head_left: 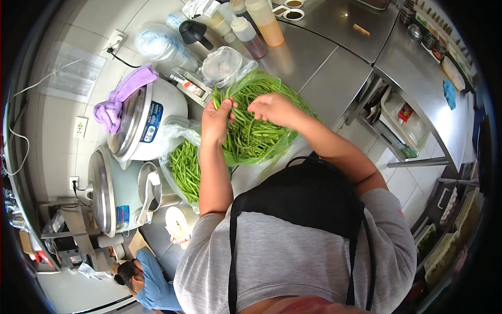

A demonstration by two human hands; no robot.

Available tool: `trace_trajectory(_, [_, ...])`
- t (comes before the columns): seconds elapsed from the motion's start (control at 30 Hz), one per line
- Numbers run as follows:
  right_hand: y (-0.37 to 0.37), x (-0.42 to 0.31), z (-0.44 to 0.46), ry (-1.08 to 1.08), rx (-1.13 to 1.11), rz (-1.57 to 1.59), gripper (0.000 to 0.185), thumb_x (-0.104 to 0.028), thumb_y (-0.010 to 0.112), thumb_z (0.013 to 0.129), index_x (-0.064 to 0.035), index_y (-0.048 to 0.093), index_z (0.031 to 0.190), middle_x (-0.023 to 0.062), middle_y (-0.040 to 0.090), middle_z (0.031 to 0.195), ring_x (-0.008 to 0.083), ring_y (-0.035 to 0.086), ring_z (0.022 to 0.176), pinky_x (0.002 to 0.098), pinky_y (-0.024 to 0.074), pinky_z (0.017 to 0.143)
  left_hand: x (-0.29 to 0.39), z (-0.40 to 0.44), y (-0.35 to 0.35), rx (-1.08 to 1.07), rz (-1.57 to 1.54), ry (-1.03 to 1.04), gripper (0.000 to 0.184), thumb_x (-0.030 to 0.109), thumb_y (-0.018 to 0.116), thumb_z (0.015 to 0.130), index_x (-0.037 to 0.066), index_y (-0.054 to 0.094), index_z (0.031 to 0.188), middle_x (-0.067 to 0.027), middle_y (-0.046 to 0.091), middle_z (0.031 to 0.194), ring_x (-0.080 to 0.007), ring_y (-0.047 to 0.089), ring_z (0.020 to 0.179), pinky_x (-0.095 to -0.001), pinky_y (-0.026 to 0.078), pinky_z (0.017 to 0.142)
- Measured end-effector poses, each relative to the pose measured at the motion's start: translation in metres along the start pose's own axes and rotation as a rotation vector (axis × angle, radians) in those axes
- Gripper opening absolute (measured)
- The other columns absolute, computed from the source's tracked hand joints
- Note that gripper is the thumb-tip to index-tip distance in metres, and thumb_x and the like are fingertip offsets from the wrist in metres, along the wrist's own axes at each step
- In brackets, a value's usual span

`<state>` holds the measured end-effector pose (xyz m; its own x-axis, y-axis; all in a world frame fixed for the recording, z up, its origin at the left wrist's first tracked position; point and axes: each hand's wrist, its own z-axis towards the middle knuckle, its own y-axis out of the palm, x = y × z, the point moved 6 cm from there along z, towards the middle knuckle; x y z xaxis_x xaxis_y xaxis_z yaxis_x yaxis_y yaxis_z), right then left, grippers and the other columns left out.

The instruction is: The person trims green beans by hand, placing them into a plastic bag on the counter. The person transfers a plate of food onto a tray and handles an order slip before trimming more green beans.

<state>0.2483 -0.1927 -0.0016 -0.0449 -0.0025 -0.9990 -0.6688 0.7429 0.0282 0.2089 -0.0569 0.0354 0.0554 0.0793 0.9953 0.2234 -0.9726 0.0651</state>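
Green beans (261, 133) heaped in open green bag (285, 149), under both hands. Pinching a few beans between thumb and fingers with left hand (215, 119). Holding right hand (273, 109) just beside, fingers curled inward; cannot tell if gripping any. Left of left hand, white cooker (170, 107) with purple towel (132, 83); also second bag (171, 137) of beans, nearer body. Beyond hands, squeeze bottles (265, 23) on steel table (311, 52).
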Motion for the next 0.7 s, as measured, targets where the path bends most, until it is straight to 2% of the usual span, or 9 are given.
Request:
trace_trajectory(0.07, [0.011,0.004,-0.001,0.032,-0.035,0.0,0.02,-0.021,0.05,0.082,-0.003,0.058,0.081,0.0001,0.055,0.065,0.0072,0.046,0.057,0.0203,0.0383,0.053,0.002,0.0,0.003,0.021,0.02,0.041,0.008,0.011,0.049,0.082,0.006,0.051,0.088,-0.0014,0.056,0.073,-0.0061,0.045,0.051,-0.0182,0.036,0.045])
trace_trajectory(0.2, [0.01,0.005,0.002,-0.159,0.071,-0.018,0.015,-0.017,0.052,0.079,-0.0032,0.057,0.075,0.0016,0.056,0.064,0.0075,0.047,0.055,0.022,0.0384,0.052,0.003,-0.005,0.005,0.052,0.082,0.067,0.008,0.01,0.049,0.082,0.006,0.05,0.09,-0.0018,0.056,0.076,-0.0061,0.046,0.053,-0.0185,0.038,0.047])
trace_trajectory(0.3, [-0.002,0.005,0.004,-0.178,0.204,0.082,0.015,-0.016,0.05,0.081,-0.002,0.054,0.077,0.0002,0.052,0.064,0.0073,0.047,0.058,0.0214,0.0385,0.054,-0.007,-0.013,0.008,0.089,0.024,0.054,0.008,0.008,0.049,0.082,0.005,0.05,0.09,-0.0018,0.056,0.076,-0.0062,0.047,0.054,-0.0187,0.038,0.047])
trace_trajectory(0.37, [-0.005,0.0,0.003,-0.129,0.219,0.338,0.015,-0.015,0.048,0.082,-0.0008,0.052,0.079,-0.0012,0.05,0.064,0.0067,0.046,0.06,0.0208,0.038,0.055,-0.015,-0.017,0.009,0.077,0.039,0.063,0.008,0.009,0.05,0.082,0.006,0.049,0.09,-0.0021,0.056,0.074,-0.0065,0.047,0.053,-0.0186,0.038,0.045])
trace_trajectory(0.43, [-0.013,-0.005,0.005,-0.141,0.226,0.258,0.016,-0.015,0.049,0.082,0.0001,0.052,0.078,-0.0015,0.051,0.064,0.0066,0.046,0.059,0.0203,0.038,0.054,-0.011,-0.025,-0.005,0.164,0.024,0.085,0.009,0.009,0.051,0.082,0.005,0.05,0.09,-0.0014,0.056,0.073,-0.0059,0.046,0.052,-0.0182,0.037,0.045])
trace_trajectory(0.5, [-0.018,-0.006,0.008,-0.151,0.229,0.111,0.016,-0.015,0.05,0.081,0.0005,0.053,0.078,-0.0014,0.051,0.063,0.0067,0.046,0.057,0.0204,0.0381,0.053,0.012,-0.041,-0.032,0.263,0.147,0.127,0.011,0.011,0.053,0.08,0.006,0.052,0.091,-0.0004,0.057,0.073,-0.005,0.045,0.052,-0.0176,0.037,0.045])
trace_trajectory(0.57, [-0.019,-0.002,0.01,-0.155,0.22,-0.103,0.016,-0.015,0.052,0.079,0.0004,0.053,0.078,-0.0011,0.05,0.061,0.0069,0.045,0.055,0.021,0.0384,0.052,0.032,-0.06,-0.074,0.412,0.276,0.216,0.017,0.015,0.055,0.078,0.006,0.055,0.092,0.0009,0.057,0.071,-0.0043,0.045,0.054,-0.0172,0.035,0.047])
trace_trajectory(0.63, [-0.018,0.004,0.014,-0.163,0.195,-0.213,0.015,-0.014,0.054,0.077,0.0001,0.055,0.08,0.0015,0.054,0.063,0.0083,0.048,0.056,0.0225,0.0399,0.053,0.049,-0.083,-0.11,0.6,0.298,0.215,0.014,0.012,0.053,0.076,0.004,0.056,0.088,-0.0005,0.057,0.068,-0.0049,0.046,0.054,-0.018,0.036,0.048])
trace_trajectory(0.7, [-0.015,0.005,0.014,-0.175,0.163,-0.29,0.017,-0.014,0.054,0.077,0.0003,0.057,0.085,0.0031,0.057,0.067,0.0084,0.051,0.059,0.0222,0.041,0.055,0.052,-0.1,-0.142,0.631,0.422,0.201,0.017,0.011,0.053,0.075,0.001,0.055,0.088,-0.002,0.056,0.068,-0.0068,0.047,0.056,-0.0197,0.038,0.05])
